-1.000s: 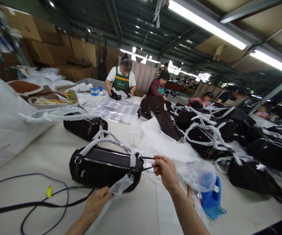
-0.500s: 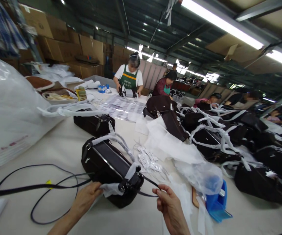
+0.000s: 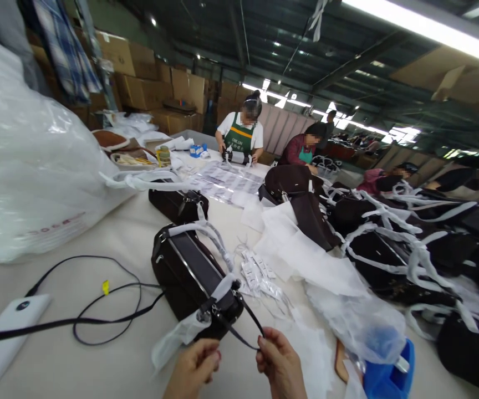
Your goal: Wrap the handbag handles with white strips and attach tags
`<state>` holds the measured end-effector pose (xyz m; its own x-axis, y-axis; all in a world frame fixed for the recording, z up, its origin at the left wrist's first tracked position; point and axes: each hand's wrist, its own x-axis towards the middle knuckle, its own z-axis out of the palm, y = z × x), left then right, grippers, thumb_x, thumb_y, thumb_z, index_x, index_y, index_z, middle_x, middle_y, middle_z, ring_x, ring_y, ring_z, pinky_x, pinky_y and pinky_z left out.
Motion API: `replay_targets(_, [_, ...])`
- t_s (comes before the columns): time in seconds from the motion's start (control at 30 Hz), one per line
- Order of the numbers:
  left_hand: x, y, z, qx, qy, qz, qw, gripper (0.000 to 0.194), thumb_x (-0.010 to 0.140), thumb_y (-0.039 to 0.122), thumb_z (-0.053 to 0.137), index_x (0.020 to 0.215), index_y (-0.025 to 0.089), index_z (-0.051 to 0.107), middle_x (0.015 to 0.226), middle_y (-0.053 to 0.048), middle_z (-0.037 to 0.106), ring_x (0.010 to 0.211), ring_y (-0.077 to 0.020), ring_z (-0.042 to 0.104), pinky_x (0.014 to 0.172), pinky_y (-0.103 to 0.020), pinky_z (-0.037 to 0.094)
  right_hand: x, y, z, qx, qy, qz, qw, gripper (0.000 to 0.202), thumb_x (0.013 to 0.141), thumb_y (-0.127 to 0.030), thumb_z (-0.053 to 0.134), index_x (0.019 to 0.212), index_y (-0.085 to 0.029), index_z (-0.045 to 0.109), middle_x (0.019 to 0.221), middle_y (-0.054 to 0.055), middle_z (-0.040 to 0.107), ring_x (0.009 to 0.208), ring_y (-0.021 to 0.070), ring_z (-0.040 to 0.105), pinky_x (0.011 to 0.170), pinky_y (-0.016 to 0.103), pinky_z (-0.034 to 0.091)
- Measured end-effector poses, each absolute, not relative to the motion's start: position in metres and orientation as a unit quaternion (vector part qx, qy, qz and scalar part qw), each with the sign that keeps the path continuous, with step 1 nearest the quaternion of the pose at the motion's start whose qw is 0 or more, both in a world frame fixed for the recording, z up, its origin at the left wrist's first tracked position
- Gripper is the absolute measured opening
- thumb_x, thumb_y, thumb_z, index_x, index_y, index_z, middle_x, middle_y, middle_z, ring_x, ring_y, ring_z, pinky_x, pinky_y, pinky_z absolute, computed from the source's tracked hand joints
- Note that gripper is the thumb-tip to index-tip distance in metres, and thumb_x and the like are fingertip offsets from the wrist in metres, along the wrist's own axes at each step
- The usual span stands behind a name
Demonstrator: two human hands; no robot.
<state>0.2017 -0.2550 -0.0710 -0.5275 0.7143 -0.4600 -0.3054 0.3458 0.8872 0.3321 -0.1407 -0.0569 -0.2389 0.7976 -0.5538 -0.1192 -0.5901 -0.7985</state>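
Note:
A dark brown handbag (image 3: 189, 282) stands on the table, its handles (image 3: 212, 235) wrapped in white paper. A thin black strap (image 3: 248, 313) loops out from its near end. My right hand (image 3: 279, 360) pinches that strap by the loop's tip. My left hand (image 3: 195, 366) is closed just below the bag's near end, with thumb and fingers together; whether anything is between them I cannot make out. Beside it, a piece of white wrapping (image 3: 177, 338) hangs from the bag's near corner, apart from my fingers.
Left lie a white phone (image 3: 10, 335), a cable (image 3: 85, 257) and a large plastic sack (image 3: 35, 160). White tags (image 3: 258, 274) and tissue sheets (image 3: 306, 249) are right of the bag, before piled dark bags (image 3: 372, 249) and a blue dispenser (image 3: 389, 374). Co-workers (image 3: 241, 133) sit across the table.
My left hand has let go of the white wrapping and moved right, toward the strap. The wrapping now hangs down. My right hand keeps its hold on the strap. The view has shifted left.

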Motion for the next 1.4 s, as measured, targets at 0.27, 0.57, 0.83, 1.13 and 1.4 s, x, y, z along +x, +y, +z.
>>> replay_targets(0.27, [0.237, -0.211, -0.052, -0.014, 0.522, 0.649, 0.553, 0.030, 0.057, 0.035, 0.069, 0.078, 0.015, 0.063, 0.069, -0.003, 0.063, 0.060, -0.0129, 0.055, 0.054, -0.023, 0.038, 0.340, -0.140, -0.054, -0.484, -0.316, 0.779, 0.245, 0.042, 0.042, -0.030, 0.082, 0.071, -0.013, 0.056, 0.052, 0.000, 0.060, 0.046, 0.0101, 0.054, 0.041, 0.018, 0.036])
replay_targets(0.57, [0.251, -0.213, -0.055, -0.015, 0.600, 0.652, 0.464, 0.032, 0.052, 0.035, 0.070, 0.075, 0.013, 0.063, 0.061, -0.002, 0.063, 0.054, -0.0131, 0.054, 0.054, -0.025, 0.040, 0.336, -0.135, -0.059, -0.507, -0.315, 0.786, 0.156, 0.042, 0.038, -0.033, 0.080, 0.063, -0.015, 0.052, 0.048, 0.000, 0.060, 0.044, 0.0106, 0.054, 0.042, 0.019, 0.037])
replay_targets(0.83, [0.254, -0.216, -0.051, -0.111, 0.574, 0.695, 0.418, 0.032, 0.048, 0.027, 0.075, 0.075, 0.014, 0.063, 0.066, -0.003, 0.066, 0.055, -0.0115, 0.054, 0.050, -0.021, 0.038, 0.323, -0.126, -0.055, -0.449, -0.264, 0.834, 0.185, 0.036, 0.040, -0.025, 0.081, 0.065, -0.012, 0.059, 0.046, -0.002, 0.057, 0.037, 0.0017, 0.041, 0.037, 0.012, 0.022])
replay_targets(1.13, [0.251, -0.210, -0.031, -0.233, 0.362, 0.754, 0.495, 0.045, 0.032, 0.016, 0.086, 0.071, 0.013, 0.064, 0.056, 0.002, 0.058, 0.041, -0.0028, 0.042, 0.040, -0.014, 0.031, 0.327, -0.123, -0.039, -0.248, -0.120, 0.960, 0.059, 0.040, 0.044, -0.021, 0.083, 0.078, -0.017, 0.062, 0.055, -0.007, 0.056, 0.032, -0.0030, 0.024, 0.032, 0.012, 0.013])
replay_targets(1.4, [0.261, -0.215, -0.050, -0.144, 0.403, 0.731, 0.531, 0.028, 0.049, 0.031, 0.082, 0.064, 0.015, 0.064, 0.067, -0.001, 0.061, 0.070, -0.0130, 0.055, 0.063, -0.025, 0.048, 0.336, -0.127, -0.042, -0.305, -0.094, 0.946, 0.054, 0.036, 0.049, -0.018, 0.082, 0.070, -0.014, 0.053, 0.056, -0.004, 0.058, 0.037, -0.0009, 0.042, 0.036, 0.008, 0.028])
